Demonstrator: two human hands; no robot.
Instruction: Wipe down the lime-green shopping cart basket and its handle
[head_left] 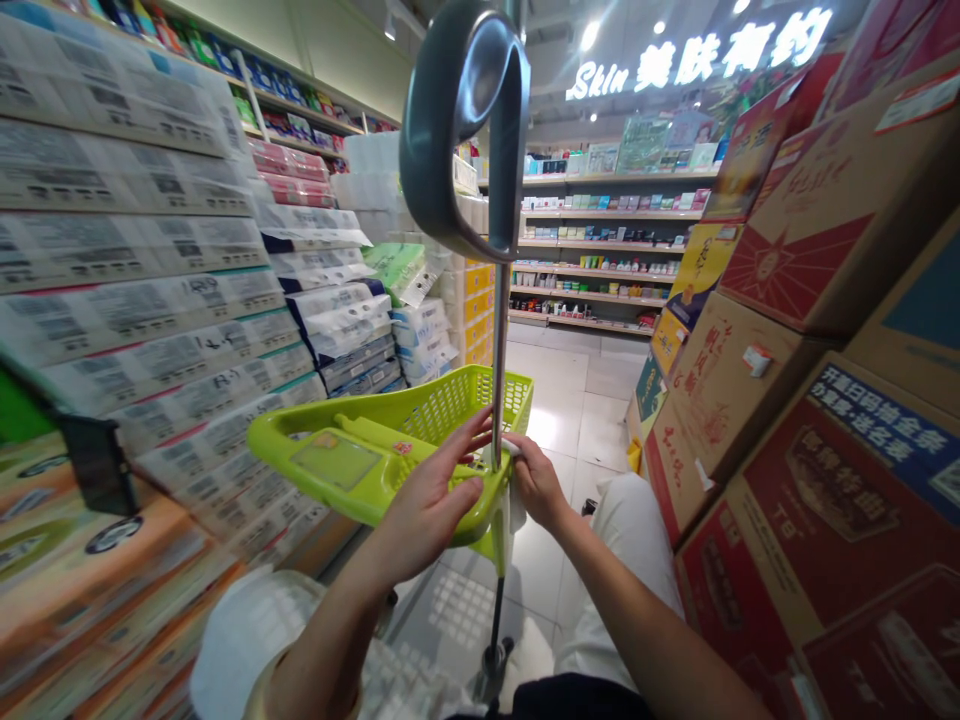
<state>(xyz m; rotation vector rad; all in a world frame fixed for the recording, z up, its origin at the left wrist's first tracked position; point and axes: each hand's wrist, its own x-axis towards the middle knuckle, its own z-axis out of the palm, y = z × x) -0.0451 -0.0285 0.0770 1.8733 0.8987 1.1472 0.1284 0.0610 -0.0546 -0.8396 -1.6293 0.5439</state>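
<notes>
A lime-green shopping trolley basket point(322, 465) stands in front of me. A metal pole point(499, 350) rises at its near right corner, with a grey loop handle point(416, 150) on top. My left hand point(435, 490) lies over that corner, fingers stretched forward beside the pole and thumb apart. Close by on the right, my right hand point(538, 488) has its fingers bent against the corner at the pole's foot. They pinch a white cloth point(512, 448), whose lower part hangs along the corner's outer side. The cloth's exact kind cannot be made out.
Stacked wrapped paper packs point(135, 240) line the left side. Printed cartons point(787, 400) are piled high on the right. A tiled aisle point(600, 410) runs ahead to shelves of small goods point(607, 215). My knee in white trousers point(630, 540) is close to the cartons.
</notes>
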